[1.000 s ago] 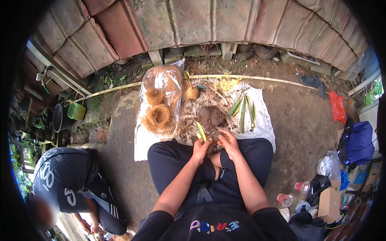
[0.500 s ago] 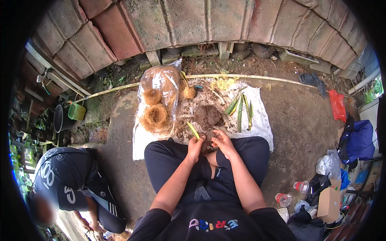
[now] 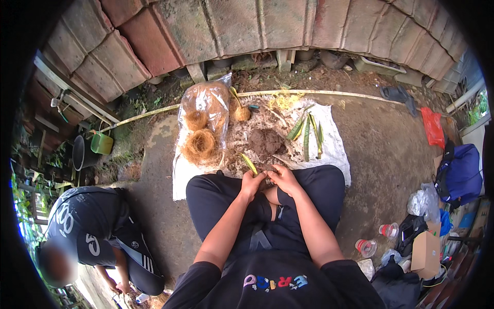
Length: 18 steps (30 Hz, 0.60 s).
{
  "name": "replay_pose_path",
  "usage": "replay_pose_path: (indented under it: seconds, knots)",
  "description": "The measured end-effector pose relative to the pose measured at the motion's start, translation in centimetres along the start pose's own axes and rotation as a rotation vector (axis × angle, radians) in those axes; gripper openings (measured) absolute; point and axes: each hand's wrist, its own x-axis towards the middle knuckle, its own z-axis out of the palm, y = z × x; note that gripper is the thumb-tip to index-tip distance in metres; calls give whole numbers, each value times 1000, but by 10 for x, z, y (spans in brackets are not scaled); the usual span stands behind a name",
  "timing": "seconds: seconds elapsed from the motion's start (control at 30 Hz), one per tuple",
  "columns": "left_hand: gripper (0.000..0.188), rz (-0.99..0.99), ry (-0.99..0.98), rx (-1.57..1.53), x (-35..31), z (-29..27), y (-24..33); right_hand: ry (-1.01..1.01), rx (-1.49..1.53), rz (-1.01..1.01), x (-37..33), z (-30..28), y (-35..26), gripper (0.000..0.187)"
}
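Head view, looking down. White sheet (image 3: 337,170) spread on the ground; the wearer sits cross-legged at its near edge. Left hand (image 3: 250,185): closed, thumb and fingers pinching the lower end of a yellow-green leaf (image 3: 248,162). Right hand (image 3: 286,181): fingers curled inward, tips close beside the left's; whether it grips anything, cannot tell. Dark soil (image 3: 267,168) shows just beyond both hands.

Key relation: leaf projects from the left hand over the near edge of the sheet. Long axis slants away and leftward, free tip toward the fibre nest (image 3: 199,145) by the sheet's left edge. Left hand is at the leaf's base; right hand lies to its right, clear of the blade.

Soil mound (image 3: 266,141): near mid-sheet, straight out from the hands. Several striped leaves (image 3: 307,138) lie toward the right edge, long axes running roughly near to far. Clear plastic bag (image 3: 208,91) with brown fibre at far left corner; beside it, nearer the far edge, a fibre ball (image 3: 241,113) with one leaf standing from it. Yellow strands (image 3: 284,101) along the far edge.
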Motion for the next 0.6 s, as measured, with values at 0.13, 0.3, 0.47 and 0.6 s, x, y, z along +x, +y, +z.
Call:
replay_pose_path:
  seconds: [0.13, 0.3, 0.47, 0.6]
  knots:
    - [26, 86, 58, 98, -5, 6, 3, 120, -285, -125, 5, 2, 15, 42]
    - [28, 109, 125, 211, -7, 5, 2, 127, -233, -63, 5, 6, 13, 46]
    - [29, 175, 172, 330, 0, 1, -11, 233, -190, -19, 4, 16, 10, 48]
    - [31, 158, 173, 428, -2, 6, -6, 275, -217, 49, 9, 14, 16, 43]
